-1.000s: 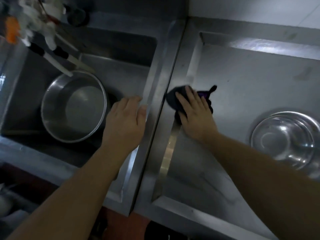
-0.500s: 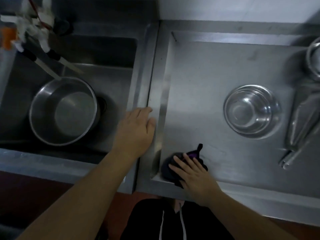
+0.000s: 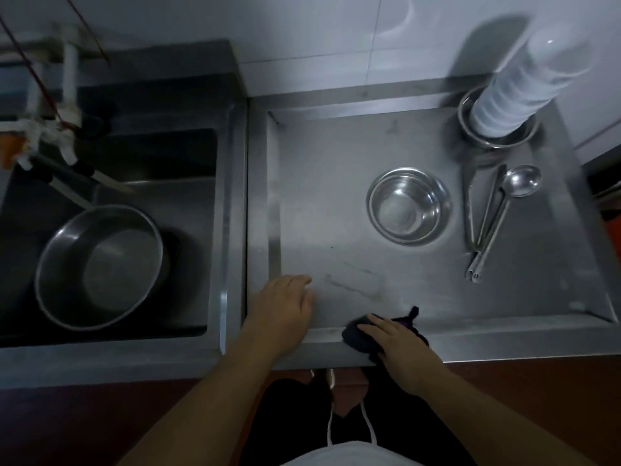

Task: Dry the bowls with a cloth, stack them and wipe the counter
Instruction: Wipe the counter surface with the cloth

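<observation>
A dark, crumpled cloth (image 3: 361, 336) is pressed onto the near rim of the brushed stainless-steel counter (image 3: 336, 210) by the right hand (image 3: 400, 348), fingers laid flat over it. The left hand (image 3: 280, 306) is rested, relaxed and released, at the near left corner. Round, shiny steel bowls (image 3: 408, 206) are stacked mid-counter, toward the right edge.
</observation>
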The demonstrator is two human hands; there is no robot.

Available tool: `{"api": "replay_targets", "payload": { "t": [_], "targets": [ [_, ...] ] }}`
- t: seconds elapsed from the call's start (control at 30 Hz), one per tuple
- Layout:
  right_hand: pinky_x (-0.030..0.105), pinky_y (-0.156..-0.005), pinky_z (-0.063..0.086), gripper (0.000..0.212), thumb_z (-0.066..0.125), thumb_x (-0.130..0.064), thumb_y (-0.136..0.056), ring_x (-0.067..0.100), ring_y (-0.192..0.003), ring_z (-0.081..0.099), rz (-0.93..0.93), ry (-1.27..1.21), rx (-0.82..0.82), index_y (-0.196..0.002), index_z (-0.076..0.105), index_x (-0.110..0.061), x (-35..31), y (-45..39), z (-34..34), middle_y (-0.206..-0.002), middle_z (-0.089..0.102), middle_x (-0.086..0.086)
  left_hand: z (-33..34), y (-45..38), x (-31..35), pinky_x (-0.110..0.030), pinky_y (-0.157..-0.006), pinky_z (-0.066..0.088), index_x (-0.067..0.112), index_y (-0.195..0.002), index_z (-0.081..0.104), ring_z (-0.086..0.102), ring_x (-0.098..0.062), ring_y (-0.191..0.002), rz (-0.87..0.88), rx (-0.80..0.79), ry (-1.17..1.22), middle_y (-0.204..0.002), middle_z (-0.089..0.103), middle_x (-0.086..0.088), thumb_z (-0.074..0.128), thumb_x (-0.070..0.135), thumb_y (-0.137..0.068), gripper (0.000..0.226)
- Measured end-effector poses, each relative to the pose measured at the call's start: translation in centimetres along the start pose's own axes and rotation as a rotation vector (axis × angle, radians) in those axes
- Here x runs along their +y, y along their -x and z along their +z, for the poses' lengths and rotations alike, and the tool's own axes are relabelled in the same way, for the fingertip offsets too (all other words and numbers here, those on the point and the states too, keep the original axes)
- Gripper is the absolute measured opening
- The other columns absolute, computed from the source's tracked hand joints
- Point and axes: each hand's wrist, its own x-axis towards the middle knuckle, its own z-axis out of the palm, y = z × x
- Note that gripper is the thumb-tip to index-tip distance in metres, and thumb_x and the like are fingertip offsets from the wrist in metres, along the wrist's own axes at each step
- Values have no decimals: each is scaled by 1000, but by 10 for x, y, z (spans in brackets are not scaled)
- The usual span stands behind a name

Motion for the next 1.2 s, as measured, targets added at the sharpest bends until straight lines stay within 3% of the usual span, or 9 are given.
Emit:
{"api": "replay_targets", "payload": {
  "t": [0.13, 0.3, 0.47, 0.57, 0.7, 0.8, 0.9, 1.03, 1.2],
  "targets": [
    [32, -115, 37, 63, 60, -14, -97, 22, -141, 46, 130, -28, 46, -156, 43, -31, 21, 38, -22, -164, 40, -6, 5, 18, 25, -42, -118, 37, 23, -155, 45, 46, -23, -141, -17, -70, -3, -155, 52, -1, 37, 40, -112, 48],
    [23, -68, 48, 33, 71, -16, -90, 12, -91, 68, 290, -597, 141, -115, 61, -36, 37, 90, -67, -103, 71, -9, 19, 49, 79, -40, -115, 41, 24, -156, 45, 49, -24, -138, -54, -37, 53, -153, 53, -3, 42, 42, -111, 48],
    [50, -71, 64, 28, 70, -17, -91, 42, -90, 75, 393, -1381, 204, -118, 71, -11, 36, 136, -110, -103, 78, 22, 30, 82, 146, -32, -110, 44, 29, -152, 48, 53, -15, -131, 4, 3, 117, -147, 57, 4, 47, 40, -108, 45],
    [49, -71, 62, 39, 72, -38, -88, 43, -87, 76, 344, -1650, 119, -107, 82, -6, 21, 167, -137, -108, 77, 26, 17, 101, 181, -22, -99, 44, 34, -146, 54, 57, -4, -121, 84, 74, 175, -138, 58, 11, 50, 41, -107, 39],
    [44, -74, 61, 45, 61, -46, -97, 38, -94, 77, 127, -1742, 128, -111, 82, -8, 1, 192, -164, -116, 76, 23, -12, 124, 222, -12, -79, 47, 45, -125, 64, 62, 11, -95, 152, 158, 342, -109, 62, 29, 49, 48, -105, 25],
    [45, -68, 61, 41, 54, -38, -103, 39, -96, 77, -4, -1776, 198, -128, 73, -11, -21, 204, -181, -119, 75, 24, -36, 135, 241, -19, -78, 56, 48, -117, 65, 67, 8, -91, 193, 198, 458, -105, 66, 30, 48, 56, -99, 26],
    [52, -84, 62, 31, 56, -21, -106, 41, -109, 74, -173, -1738, 306, -135, 66, -25, -43, 212, -193, -123, 75, 20, -58, 141, 246, -30, -85, 62, 49, -112, 68, 71, 2, -91, 219, 185, 589, -102, 73, 23, 46, 68, -92, 35],
    [49, -88, 63, 37, 65, -9, -99, 37, -112, 74, -315, -1662, 389, -130, 67, -30, -70, 217, -204, -125, 75, 13, -83, 141, 233, -33, -85, 64, 47, -100, 68, 73, 0, -89, 265, 241, 605, -96, 74, 20, 61, 46, -98, 7],
    [59, -97, 58, 52, 69, -5, -79, 47, -118, 68, -355, -1649, 460, -125, 70, -30, -95, 213, -218, -125, 72, 19, -119, 145, 200, -44, -85, 64, 39, -93, 69, 72, -15, -86, 290, 317, 737, -88, 73, 7, 59, 39, -98, 11]
  ]
}}
